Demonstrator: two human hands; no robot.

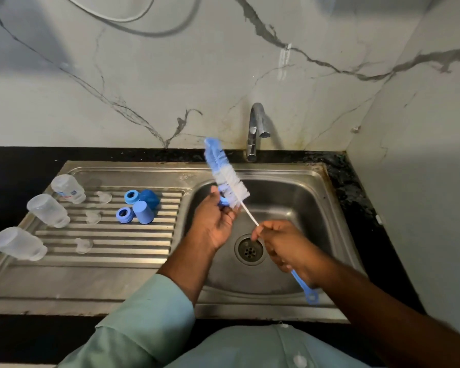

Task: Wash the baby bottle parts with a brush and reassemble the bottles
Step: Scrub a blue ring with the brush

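Note:
My right hand (284, 245) grips the handle of a blue and white bottle brush (225, 172) over the sink basin (290, 197). The bristles pass through a blue screw ring (224, 201) that my left hand (215, 219) holds at its fingertips. Three clear bottles (47, 209) lie on the ribbed drainboard (104, 243) at the left. Three clear teats (93, 217) sit beside them. Two more blue rings (124, 215) and two blue caps (143, 212) stand in a cluster near the basin.
A steel tap (256, 128) rises behind the basin, with no water running. The drain (250, 249) lies under my hands. A black counter (356, 181) surrounds the sink; marble walls stand behind and at the right.

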